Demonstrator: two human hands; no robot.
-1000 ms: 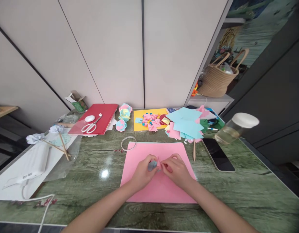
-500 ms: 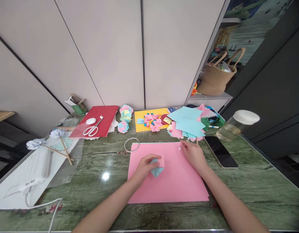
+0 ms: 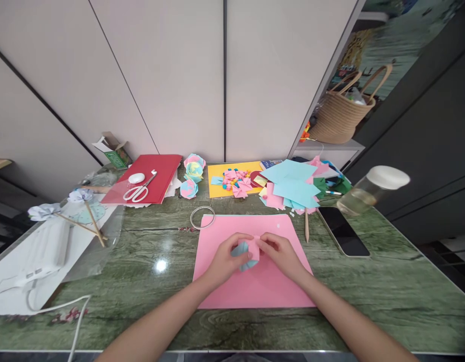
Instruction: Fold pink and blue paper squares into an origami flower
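Over the pink paper sheets (image 3: 251,291), my left hand (image 3: 227,259) is closed around a small folded paper piece (image 3: 253,250), pink on one side and light blue on the other. My right hand (image 3: 281,253) pinches at the upper right corner of its pink part. Whether anything tiny sits between those right fingertips cannot be made out. A small white bit (image 3: 278,225) lies near the top right of the pink sheets. At their upper left corner rests a silver ring (image 3: 202,217), partly over the edge.
Right of the sheets are a wooden stick (image 3: 307,229), a phone (image 3: 343,232) and a lidded bottle (image 3: 368,191). Light blue paper (image 3: 296,186) is piled behind. Farther left lie folded paper balls (image 3: 189,188), scissors (image 3: 136,192) on a red folder (image 3: 160,173), and a white glue gun (image 3: 44,256).
My right hand has moved left and down from the sheets' top right edge to the folded paper piece, uncovering the wooden stick. My left hand keeps its hold. The view has shifted slightly.
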